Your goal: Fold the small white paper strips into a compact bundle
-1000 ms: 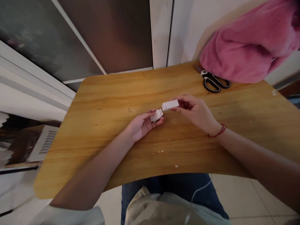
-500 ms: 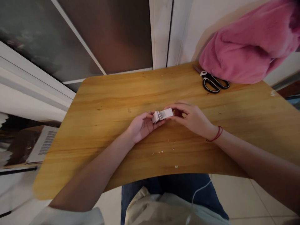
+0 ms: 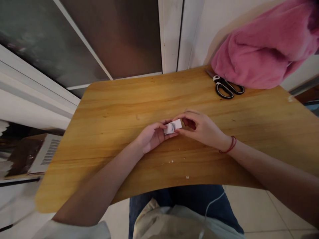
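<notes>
Between my two hands is a small folded strip of white paper [image 3: 177,124], with its folds bunched at the left end. My left hand [image 3: 155,134] is under and around that bunched end, its thumb pressing on top. My right hand [image 3: 198,127] pinches the flat right end between thumb and fingers. A thin red cord circles my right wrist. Both hands are held over the middle of the wooden table [image 3: 119,109]. The underside of the paper is hidden by my left fingers.
Black-handled scissors [image 3: 225,88] lie at the back right, against a pink plush thing [image 3: 264,49]. Tiny white scraps [image 3: 172,161] are scattered near the table's front edge. A box with a vent-like grid [image 3: 48,152] stands beyond the left edge. A thin white cable [image 3: 211,200] hangs over my lap.
My right hand has moved slightly left and down toward my left hand. The visible flat part of the paper strip is shorter, and the bunched folds are pressed flatter.
</notes>
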A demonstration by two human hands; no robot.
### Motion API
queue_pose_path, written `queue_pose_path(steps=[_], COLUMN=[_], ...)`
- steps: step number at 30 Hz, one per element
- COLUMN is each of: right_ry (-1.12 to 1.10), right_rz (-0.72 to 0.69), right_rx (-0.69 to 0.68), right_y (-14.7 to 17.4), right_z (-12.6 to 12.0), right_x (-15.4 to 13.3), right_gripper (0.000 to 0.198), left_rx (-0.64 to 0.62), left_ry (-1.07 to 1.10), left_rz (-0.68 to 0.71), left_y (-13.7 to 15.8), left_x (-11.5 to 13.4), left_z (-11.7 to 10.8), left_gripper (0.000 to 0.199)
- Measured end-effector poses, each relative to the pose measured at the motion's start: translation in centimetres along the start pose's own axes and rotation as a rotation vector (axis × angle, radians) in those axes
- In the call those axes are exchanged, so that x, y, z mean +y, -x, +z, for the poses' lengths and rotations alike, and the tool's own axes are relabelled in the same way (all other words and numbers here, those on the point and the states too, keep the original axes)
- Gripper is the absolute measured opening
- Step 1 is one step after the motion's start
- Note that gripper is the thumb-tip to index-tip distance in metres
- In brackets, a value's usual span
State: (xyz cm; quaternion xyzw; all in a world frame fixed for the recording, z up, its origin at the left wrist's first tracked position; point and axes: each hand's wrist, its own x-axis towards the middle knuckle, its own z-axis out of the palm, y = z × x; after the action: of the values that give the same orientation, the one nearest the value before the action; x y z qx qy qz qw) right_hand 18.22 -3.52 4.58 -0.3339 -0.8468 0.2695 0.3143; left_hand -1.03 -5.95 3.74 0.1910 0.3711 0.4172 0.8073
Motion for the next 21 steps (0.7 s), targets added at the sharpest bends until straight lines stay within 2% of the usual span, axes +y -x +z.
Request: queue_pose_path(steps=[6,8,15,18,21], right_ry=[-0.041,-0.057,0.046,0.112,0.156], right_rz=[0.063,0.057,0.040,0.007,-0.025], right_rx=[0.241,0.283,0.080,0.049,0.045], right_y=[-0.2,-0.2,0.4,0.5,0.5], right_z=[-0.6,-0.6,1.5,2.1,1.8], right_x=[-0.1,-0.1,-0.1,0.1,0.4], right_gripper=[0.024,0.023,0.024,0.031,0.036], left_rx=[0.008,-0.001,0.031,0.000,-0.002], left_ry=[0.013,0.009,0.065,-0.013,-0.049], left_rz=[0.037,0.047,0.029,0.037,0.055], left_y=[-0.3,-0.2,0.0,0.0,0.1], left_x=[-0.1,-0.1,-0.3,-0.5,-0.5], left_z=[-0.6,-0.5,0.3,0.3,0.1], left_gripper=[0.031,0.030,0.025,0.020,0.027])
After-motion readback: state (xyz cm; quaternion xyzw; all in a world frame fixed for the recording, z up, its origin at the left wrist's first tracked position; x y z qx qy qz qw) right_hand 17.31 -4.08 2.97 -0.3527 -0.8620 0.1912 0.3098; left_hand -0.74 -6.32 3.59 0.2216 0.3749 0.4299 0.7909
